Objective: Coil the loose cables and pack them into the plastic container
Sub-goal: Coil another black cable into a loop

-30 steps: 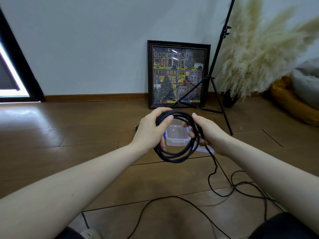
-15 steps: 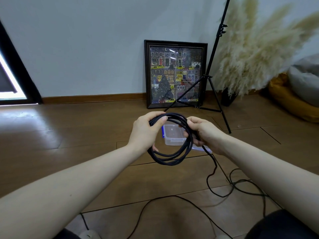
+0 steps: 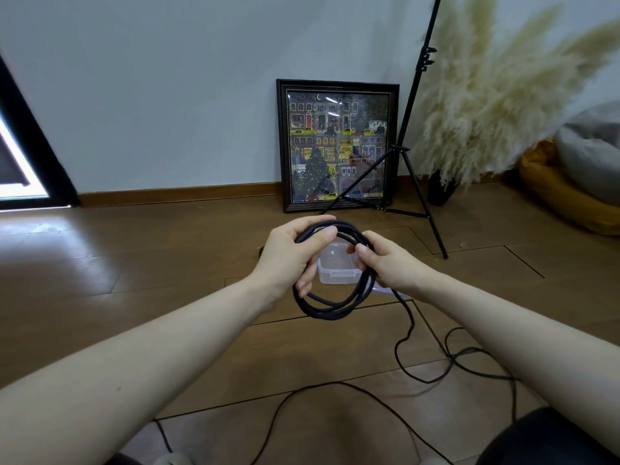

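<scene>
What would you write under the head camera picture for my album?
Both hands, left hand and right hand, hold a black cable coil above a clear plastic container on the wooden floor.

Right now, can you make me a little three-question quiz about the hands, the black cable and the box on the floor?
1. True or false: the clear plastic container already has cable inside.
2. Which hand holds the coil of black cable? A) left hand only B) right hand only C) both
3. Fill in: the uncoiled cable tail trails down onto the wooden ____.

Key: 1 false, it looks empty. 2 C. 3 floor.
</scene>
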Demonstrator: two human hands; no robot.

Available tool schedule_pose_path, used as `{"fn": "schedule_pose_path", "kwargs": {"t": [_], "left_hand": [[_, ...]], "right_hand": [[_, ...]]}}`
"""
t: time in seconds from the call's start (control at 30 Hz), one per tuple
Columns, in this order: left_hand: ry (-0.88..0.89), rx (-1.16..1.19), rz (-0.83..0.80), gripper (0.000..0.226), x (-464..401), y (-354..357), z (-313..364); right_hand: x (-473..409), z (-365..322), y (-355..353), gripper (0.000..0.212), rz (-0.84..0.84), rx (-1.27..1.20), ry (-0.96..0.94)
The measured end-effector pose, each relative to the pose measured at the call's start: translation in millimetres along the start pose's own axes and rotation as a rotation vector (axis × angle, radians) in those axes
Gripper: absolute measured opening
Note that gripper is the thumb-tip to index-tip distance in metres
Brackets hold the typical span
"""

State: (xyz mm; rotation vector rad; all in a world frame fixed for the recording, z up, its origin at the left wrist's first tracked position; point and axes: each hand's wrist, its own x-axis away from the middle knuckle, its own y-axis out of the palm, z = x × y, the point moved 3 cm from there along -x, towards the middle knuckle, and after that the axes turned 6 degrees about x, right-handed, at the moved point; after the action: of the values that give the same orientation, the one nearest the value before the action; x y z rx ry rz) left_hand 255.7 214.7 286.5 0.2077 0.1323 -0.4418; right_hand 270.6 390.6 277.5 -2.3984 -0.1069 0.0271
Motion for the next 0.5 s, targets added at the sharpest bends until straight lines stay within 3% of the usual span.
{"fn": "schedule_pose_path", "kwargs": {"t": [0.17,0.5], "left_hand": [[-0.036,0.102,-0.058,0.028,-1.5,-2.8,8.3],[-0.226,0.047,-0.243,0.039,6.2,-2.4,0.8]], "right_hand": [[0.6,-4.4,-3.0,0.018,0.003,-0.054,-0.047],[4.9,-5.4,0.7,0.017,-0.101,0.040,-0.090]]}}
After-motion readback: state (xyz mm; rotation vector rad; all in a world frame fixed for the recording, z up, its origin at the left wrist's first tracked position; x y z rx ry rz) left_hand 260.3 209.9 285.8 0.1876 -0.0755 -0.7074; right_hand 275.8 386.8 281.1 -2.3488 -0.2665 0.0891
